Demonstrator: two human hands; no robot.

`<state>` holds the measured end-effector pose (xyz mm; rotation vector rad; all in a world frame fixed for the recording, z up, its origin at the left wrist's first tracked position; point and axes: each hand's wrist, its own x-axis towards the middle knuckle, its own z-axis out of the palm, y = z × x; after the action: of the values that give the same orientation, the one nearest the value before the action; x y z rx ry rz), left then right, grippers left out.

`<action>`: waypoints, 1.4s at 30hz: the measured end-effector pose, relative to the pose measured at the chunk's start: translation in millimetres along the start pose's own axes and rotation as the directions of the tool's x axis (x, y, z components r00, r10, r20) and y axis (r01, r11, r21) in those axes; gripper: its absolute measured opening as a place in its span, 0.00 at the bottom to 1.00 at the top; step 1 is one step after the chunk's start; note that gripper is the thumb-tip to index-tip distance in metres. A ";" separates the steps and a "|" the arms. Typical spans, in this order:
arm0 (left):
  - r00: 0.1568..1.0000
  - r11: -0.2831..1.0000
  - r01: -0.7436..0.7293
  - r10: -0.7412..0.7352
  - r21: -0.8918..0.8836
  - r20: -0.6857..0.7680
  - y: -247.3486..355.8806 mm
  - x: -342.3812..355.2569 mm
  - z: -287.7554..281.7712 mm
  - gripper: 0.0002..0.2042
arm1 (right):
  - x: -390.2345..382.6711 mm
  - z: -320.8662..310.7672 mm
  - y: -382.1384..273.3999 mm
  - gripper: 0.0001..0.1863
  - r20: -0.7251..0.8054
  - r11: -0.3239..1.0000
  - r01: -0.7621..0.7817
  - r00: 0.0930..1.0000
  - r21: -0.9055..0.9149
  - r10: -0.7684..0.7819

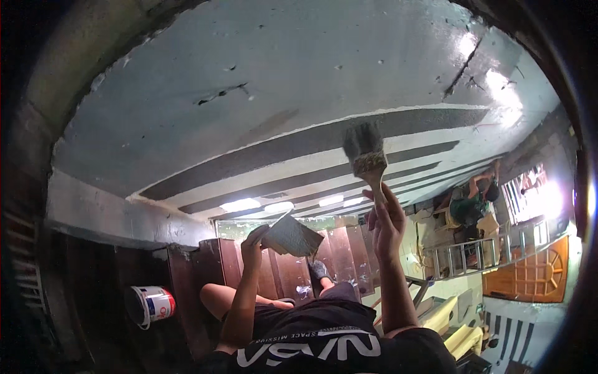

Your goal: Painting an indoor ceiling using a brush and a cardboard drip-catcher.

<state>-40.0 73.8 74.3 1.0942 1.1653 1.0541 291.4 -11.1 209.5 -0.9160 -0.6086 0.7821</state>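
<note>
My right hand (387, 223) is closed round the handle of a wide paintbrush (372, 163). Its dark, blurred bristles point up at a dark stripe (436, 119) on the grey surface (299, 75) overhead and ahead; I cannot tell whether they touch. With my left hand (252, 246) I grip a small grey, paint-smeared container (293, 237) by its side, tilted to the right at chest height. What is inside it does not show. More dark bands run below the first, with pale strips between them.
I am on reddish-brown steps (268, 274) with paint spots. A white paint bucket (151, 306) stands at the left. To the right are a metal ladder (486, 254), a wooden door (529, 274) and yellow cloth-like pieces (439, 318). Another person (470, 206) is farther off near a bright window.
</note>
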 end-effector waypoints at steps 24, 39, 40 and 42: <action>0.999 0.998 0.034 -0.035 0.052 0.026 -0.3 6.8 -14.0 0.16 | 22.7 -24.6 -16.2 0.12 0.450 0.647 0.570 0.814 -0.506 -0.366; 0.951 0.962 0.258 -0.269 -0.087 -0.152 -5.4 -2.4 -30.7 0.20 | 43.0 -0.1 -28.0 0.23 0.259 0.893 0.233 0.956 -0.385 -0.138; 0.964 0.972 0.219 -0.229 -0.089 -0.133 -6.1 -0.4 -31.6 0.20 | 43.8 0.3 -26.4 0.21 0.214 0.909 0.146 0.975 -0.390 -0.064; 0.970 0.965 0.215 -0.229 -0.151 -0.079 -5.6 5.0 -35.6 0.22 | 42.0 -3.5 -26.5 0.20 0.224 0.903 0.160 0.972 -0.398 -0.073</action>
<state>-74.6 81.1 65.6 0.7893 1.2385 1.0044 327.0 11.1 236.3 -1.1821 -1.0300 0.6522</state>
